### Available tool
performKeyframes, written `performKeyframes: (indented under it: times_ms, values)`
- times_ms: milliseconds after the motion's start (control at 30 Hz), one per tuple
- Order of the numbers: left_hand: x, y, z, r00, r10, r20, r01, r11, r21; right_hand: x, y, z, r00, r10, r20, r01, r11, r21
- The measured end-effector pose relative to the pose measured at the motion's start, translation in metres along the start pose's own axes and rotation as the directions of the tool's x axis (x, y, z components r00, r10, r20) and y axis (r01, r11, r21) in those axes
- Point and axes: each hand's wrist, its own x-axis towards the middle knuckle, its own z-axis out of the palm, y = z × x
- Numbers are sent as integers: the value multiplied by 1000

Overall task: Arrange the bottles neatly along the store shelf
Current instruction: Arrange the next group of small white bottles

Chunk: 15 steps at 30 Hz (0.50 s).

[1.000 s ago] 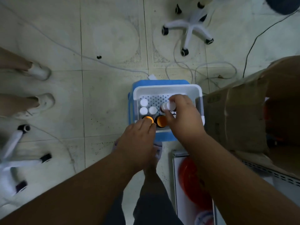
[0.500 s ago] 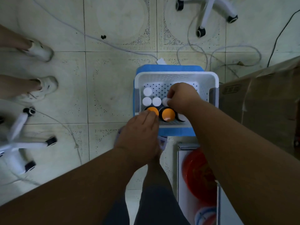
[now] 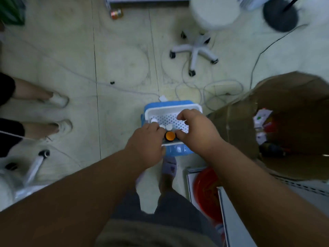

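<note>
White plastic forms the perforated basket (image 3: pixel 173 109) that sits on a blue stool (image 3: pixel 178 151) on the tiled floor, just ahead of the person's feet. In the head view, three white bottle caps (image 3: pixel 168 126) show along the basket's left side, and one orange cap (image 3: pixel 170 135) sits at its near edge, directly between the two hands. At nine o'clock from the orange cap, the left hand (image 3: pixel 145 145) has its fingers curled down onto the bottles; blur hides whether it grips one. At three o'clock, the right hand (image 3: pixel 197 132) is curled over the basket's right half, its thumb beside the orange cap; its grasp cannot be told. One cardboard box (image 3: pixel 284 122) stands open at three o'clock from the basket.
</note>
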Motion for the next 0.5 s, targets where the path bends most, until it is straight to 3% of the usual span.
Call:
performKeyframes:
  times_ms: [100,200,333,500]
  values:
    - [-29,26,-65,976,155,-155,-162,986,-32,-63,-46,-59,994,-16,-106,4,993,-114]
    - [-49,64,-117,888,367,-279,-393,918,-44,-131,-76,-102,947,56,-315,-113,980,-166]
    - [-69,127,-166,741,652,-162,-644,758,104,-239,-99,-130,738,276,-616,-377,926,-36]
    - [-143,214,-161,492,869,-57,-844,492,214,-383,-136,-116,520,472,-712,-615,786,73]
